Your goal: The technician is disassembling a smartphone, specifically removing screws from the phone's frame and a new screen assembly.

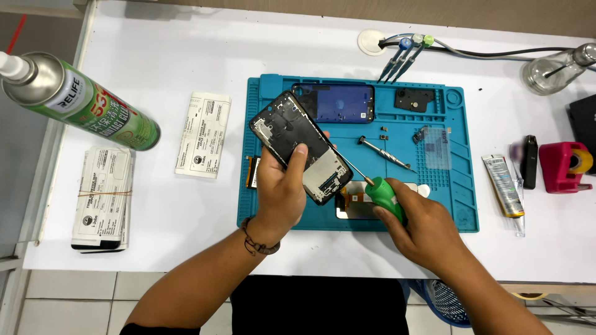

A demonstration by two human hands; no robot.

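Note:
My left hand (282, 189) holds an opened black phone frame (297, 144), tilted above a blue work mat (462, 186). My right hand (422, 226) grips a green-handled screwdriver (383, 192); its thin shaft points up-left and its tip meets the frame's right edge. Under the hands, flat on the mat, lies a part with an orange flex cable (351, 203), partly hidden.
On the mat lie a dark blue phone back cover (338, 102), a small black part (414, 99), a second screwdriver (385, 154) and small screws. Tweezers (403, 59), a glue tube (504, 186), a red tape dispenser (562, 166), a green spray can (81, 102) and paper stacks (102, 198) surround it.

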